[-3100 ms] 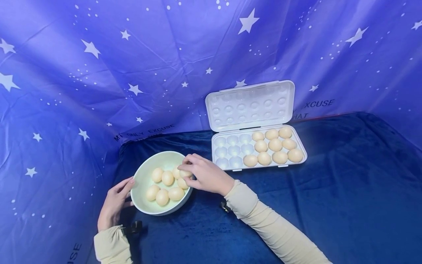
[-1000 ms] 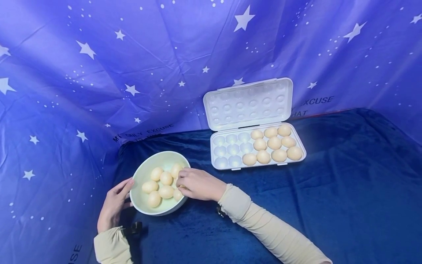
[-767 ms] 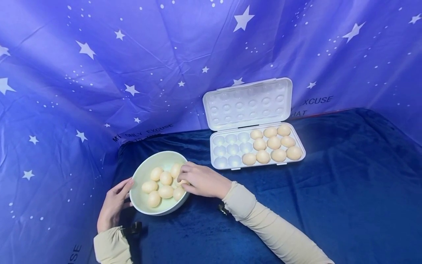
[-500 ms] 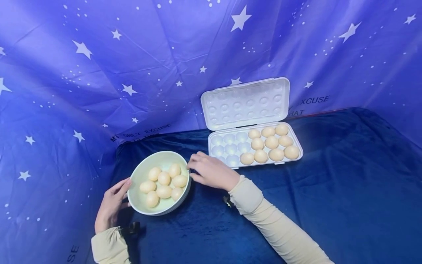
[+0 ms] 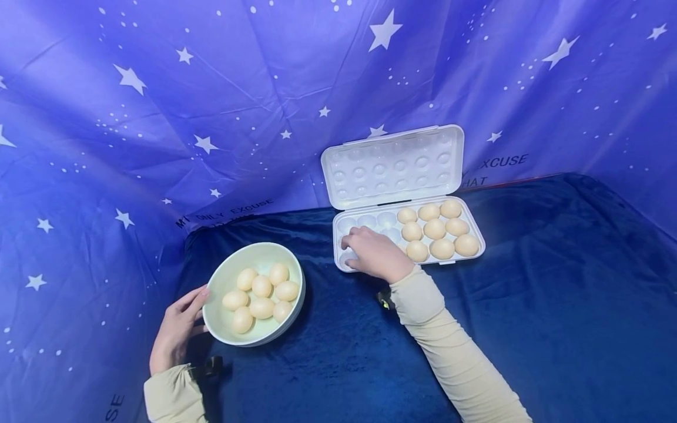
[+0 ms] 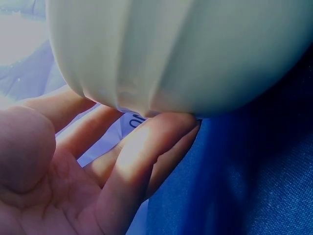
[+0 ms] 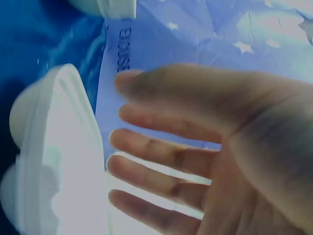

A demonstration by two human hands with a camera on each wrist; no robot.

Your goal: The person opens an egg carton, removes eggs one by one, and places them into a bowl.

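Note:
My left hand (image 5: 174, 332) holds the pale green bowl (image 5: 217, 317) at its left side, thumb at the rim and fingers beneath. In the left wrist view, fingertips (image 6: 176, 122) touch the underside of the ribbed bowl wall (image 6: 161, 54). Several light brown eggs (image 5: 261, 308) lie inside. My right hand (image 5: 378, 254) is over the left part of the white egg carton (image 5: 365, 271), hiding some of its cups. Its fingers are spread and loosely bent in the right wrist view, with no egg between them. Several eggs (image 5: 435, 229) fill the carton's right part.
The carton's lid (image 5: 394, 167) stands raised at the back, near a blue star-patterned curtain (image 5: 285, 76). Dark blue cloth (image 5: 338, 358) covers the table. The bowl and carton stand apart, with cloth between them.
My right hand was among the eggs in the bowl, let go of one there, then moved right to the carton. My left hand stays on the bowl.

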